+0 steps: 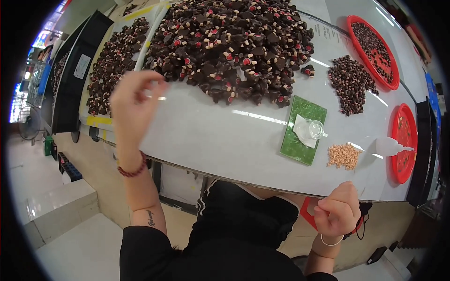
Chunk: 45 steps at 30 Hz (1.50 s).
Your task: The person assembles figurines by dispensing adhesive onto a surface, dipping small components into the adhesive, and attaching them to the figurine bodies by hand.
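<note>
My left hand (136,100) hovers over the white tabletop (201,126), by the left edge of a big heap of small dark pieces (234,47) with red round spots and beige pegs. Its fingers are curled and smeared by motion, so what they hold, if anything, does not show. At the table's near edge, my right hand (338,210) is closed with the fingers bent in against the thumb. Anything inside it is hidden. Nearest to that hand lies a little pile of beige bits (344,156). A green board (295,152) bears a clear small cup (316,129) on white tissue (300,129).
A translucent nozzle bottle (387,146) lies against a red tray (403,161). Farther back sit a pile of small dark-brown parts (349,84) and another red tray (351,23). On the left are a tray of dark pieces (117,56) and a tall black crate (77,84).
</note>
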Tool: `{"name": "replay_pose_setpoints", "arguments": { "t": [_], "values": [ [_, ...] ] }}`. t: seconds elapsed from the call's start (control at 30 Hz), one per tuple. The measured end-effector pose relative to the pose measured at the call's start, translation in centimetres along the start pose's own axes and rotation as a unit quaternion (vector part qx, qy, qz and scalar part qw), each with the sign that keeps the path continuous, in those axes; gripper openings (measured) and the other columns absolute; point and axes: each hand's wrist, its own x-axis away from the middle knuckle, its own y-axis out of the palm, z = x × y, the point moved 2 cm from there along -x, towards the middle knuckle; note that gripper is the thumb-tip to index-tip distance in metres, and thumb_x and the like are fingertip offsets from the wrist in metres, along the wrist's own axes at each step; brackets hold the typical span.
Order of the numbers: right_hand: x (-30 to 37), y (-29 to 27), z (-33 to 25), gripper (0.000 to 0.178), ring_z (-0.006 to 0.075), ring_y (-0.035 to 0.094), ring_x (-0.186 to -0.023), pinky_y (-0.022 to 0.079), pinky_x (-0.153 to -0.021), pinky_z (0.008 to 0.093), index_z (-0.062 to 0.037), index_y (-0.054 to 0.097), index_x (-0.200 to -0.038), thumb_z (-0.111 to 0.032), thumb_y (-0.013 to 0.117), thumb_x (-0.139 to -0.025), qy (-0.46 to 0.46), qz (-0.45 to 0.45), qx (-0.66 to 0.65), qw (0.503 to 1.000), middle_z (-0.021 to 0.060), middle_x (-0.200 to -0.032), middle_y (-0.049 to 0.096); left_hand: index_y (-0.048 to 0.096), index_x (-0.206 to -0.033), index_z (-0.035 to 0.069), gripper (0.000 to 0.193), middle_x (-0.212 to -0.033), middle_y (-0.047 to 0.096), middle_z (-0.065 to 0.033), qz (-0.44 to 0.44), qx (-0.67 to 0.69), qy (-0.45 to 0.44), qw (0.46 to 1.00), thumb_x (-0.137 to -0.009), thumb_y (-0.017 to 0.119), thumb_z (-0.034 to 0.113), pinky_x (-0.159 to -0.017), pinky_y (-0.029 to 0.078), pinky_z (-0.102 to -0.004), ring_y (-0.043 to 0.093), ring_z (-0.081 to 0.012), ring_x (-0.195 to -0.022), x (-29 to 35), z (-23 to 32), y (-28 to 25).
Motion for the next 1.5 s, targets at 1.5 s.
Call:
{"name": "replay_pose_setpoints", "arguments": {
  "t": [1.5],
  "values": [
    [-4.0,0.4,-0.5,0.027,0.0148,0.049,-0.068,0.036,-0.056,0.0295,-0.0154,0.067,-0.075,-0.003,0.076,-0.053,0.009,-0.029,-0.041,0.999,-0.0007,-0.084,0.052,0.055,-0.094,0.0,0.013,-0.084,0.05,-0.0071,-0.364,0.684,-0.092,0.625,-0.081,0.051,0.003,-0.059,0.038,-0.025,0.045,-0.0126,-0.073,8.1,14.4,8.0]
  ]
}}
